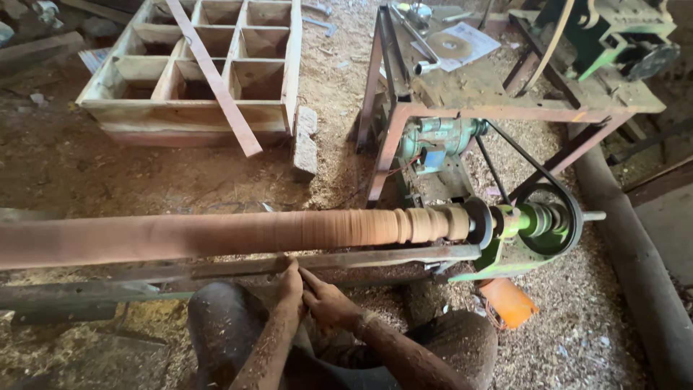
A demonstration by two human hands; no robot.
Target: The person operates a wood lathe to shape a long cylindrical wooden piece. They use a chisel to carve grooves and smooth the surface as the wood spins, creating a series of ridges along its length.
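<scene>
A long reddish spindle point(216, 235) lies in the lathe point(520, 231), ringed near its right end. Both hands, left point(291, 283) and right point(326, 302), press together at the rail point(375, 258); their grip I cannot tell. Sawdust point(577, 339) lies all around.

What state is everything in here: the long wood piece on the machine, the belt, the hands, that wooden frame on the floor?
Long wooden workpiece: mounted on the lathe, blurred, apparently spinning.
Drive belt: fitted on the pulley.
Left hand: at the tool rest, fingers closed.
Right hand: against the left hand, fingers curled; any tool hidden.
Wooden grid frame: flat on the floor, compartments empty, plank across it.
Orange container: tipped on sawdust.
</scene>
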